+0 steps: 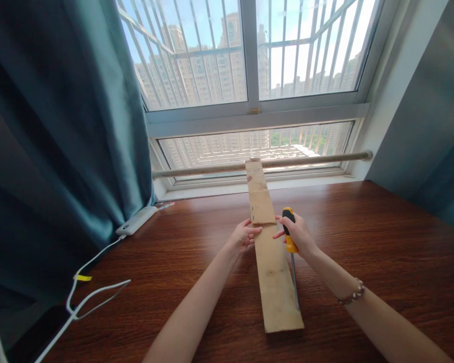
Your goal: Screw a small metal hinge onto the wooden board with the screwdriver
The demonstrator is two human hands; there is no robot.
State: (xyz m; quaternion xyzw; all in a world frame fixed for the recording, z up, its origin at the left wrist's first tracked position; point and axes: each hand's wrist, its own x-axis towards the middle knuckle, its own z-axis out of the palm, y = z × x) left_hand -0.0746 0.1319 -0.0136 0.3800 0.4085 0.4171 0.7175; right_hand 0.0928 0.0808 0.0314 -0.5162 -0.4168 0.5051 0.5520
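A long light wooden plank (276, 282) lies on the dark wooden table (382, 252), pointing away from me. A second, shorter plank (259, 194) overlaps its far end and reaches to the window sill. My left hand (244, 235) touches the left edge of the planks where they overlap, with its fingers curled on the wood. My right hand (297, 233) is closed round the yellow and black handle of a screwdriver (289, 237). The screwdriver's metal shaft points back toward me along the plank's right edge.
A teal curtain (60, 126) hangs at the left. A white power bank (136, 221) with a white cable (87, 297) lies at the table's left. A wooden rod (325, 159) runs along the window sill behind the table. A grey wall stands at the right.
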